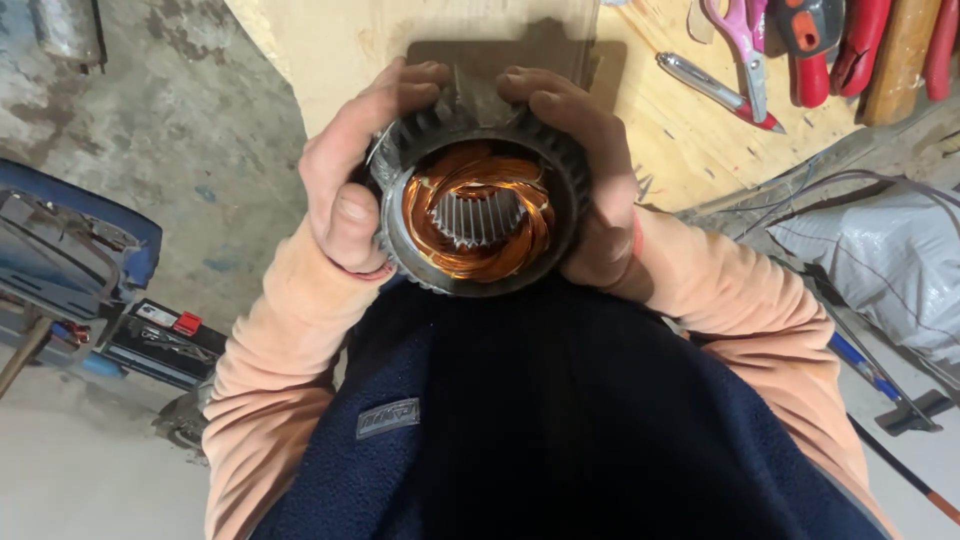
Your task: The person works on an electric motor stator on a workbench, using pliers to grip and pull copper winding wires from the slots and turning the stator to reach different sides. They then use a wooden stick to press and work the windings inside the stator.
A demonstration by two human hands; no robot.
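Observation:
A round motor stator (pixel 478 205), dark finned metal outside with shiny copper windings inside, sits upright between both hands at the edge of a plywood bench (pixel 330 50). My left hand (pixel 350 170) wraps its left side, thumb on the rim. My right hand (pixel 590 180) clasps the right side, fingers curled over the top. A thin piece of grey sheet (pixel 470 95) sticks up between my fingertips at the stator's far rim. My peach sleeves and dark blue vest fill the lower frame.
On the bench at the top right lie pink-handled scissors (pixel 745 40), a silver tool (pixel 705 80), and red-handled pliers (pixel 850 45). A blue machine (pixel 70 250) stands on the concrete floor at left. A grey plastic sheet (pixel 880 250) and cables lie at right.

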